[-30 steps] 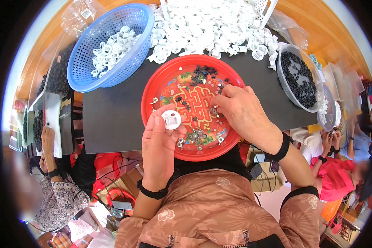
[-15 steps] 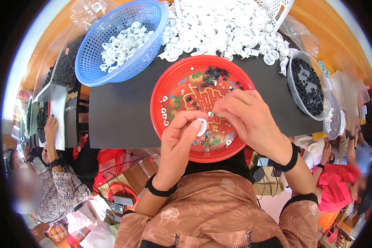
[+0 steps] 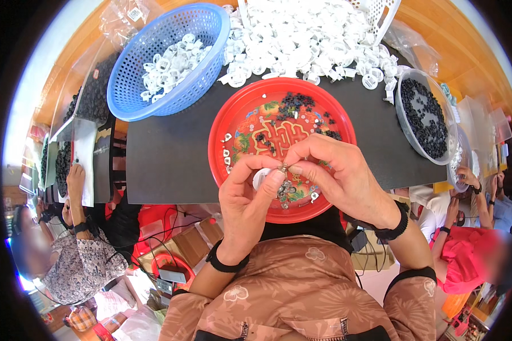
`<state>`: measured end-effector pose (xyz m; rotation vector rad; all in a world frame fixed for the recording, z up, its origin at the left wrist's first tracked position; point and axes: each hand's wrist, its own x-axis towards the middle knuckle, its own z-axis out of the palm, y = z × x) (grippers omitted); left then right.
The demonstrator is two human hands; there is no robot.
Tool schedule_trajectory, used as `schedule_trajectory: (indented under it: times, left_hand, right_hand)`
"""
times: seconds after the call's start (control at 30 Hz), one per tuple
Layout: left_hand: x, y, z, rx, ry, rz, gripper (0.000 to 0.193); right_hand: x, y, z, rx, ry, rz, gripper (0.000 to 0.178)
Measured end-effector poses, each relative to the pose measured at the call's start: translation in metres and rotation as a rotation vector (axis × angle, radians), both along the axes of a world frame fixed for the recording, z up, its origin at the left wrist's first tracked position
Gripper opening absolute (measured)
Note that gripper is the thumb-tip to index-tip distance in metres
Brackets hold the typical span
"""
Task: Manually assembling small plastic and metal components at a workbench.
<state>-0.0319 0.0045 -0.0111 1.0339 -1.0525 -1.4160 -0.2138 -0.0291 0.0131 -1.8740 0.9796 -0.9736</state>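
Over a round red tray (image 3: 215, 149) with a printed pattern, my left hand (image 3: 242, 199) is closed around a small white round plastic part (image 3: 260, 178), partly hidden by the fingers. My right hand (image 3: 344, 179) pinches a tiny metal piece (image 3: 283, 167) against the left thumb and forefinger tips; its exact kind is too small to tell. Beneath the fingers lies a little heap of shiny metal pieces (image 3: 286, 192). Small black parts (image 3: 296, 104) are scattered on the tray's far side, and several small white pieces (image 3: 227, 152) lie along its left side.
A large pile of white plastic parts (image 3: 307, 42) covers the table's back. The blue basket (image 3: 118, 91) at the back left holds more. At right stands a clear bowl (image 3: 405, 122) of black parts. Other people (image 3: 79, 267) work at both sides.
My right hand has moved left and slightly down, bringing its fingertips against the left thumb and forefinger. The white part has shifted left and is more covered by my left fingers.
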Motion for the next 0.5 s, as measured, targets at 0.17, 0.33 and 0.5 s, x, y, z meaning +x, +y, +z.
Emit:
schedule_trajectory:
  times: [0.17,0.33,0.5]
  left_hand:
    - [-0.002,0.000,0.002,-0.065,-0.034,0.065,0.010]
    - [0.007,-0.008,0.007,-0.440,-0.522,0.105,0.009]
    - [0.007,-0.006,0.022,-0.588,-0.789,0.142,0.012]
  right_hand:
    - [0.005,0.006,-0.005,0.100,-0.090,-0.056,0.015]
    - [0.006,0.003,0.006,-0.008,-0.028,-0.096,0.014]
    - [0.003,0.001,0.005,0.169,-0.095,-0.003,0.014]
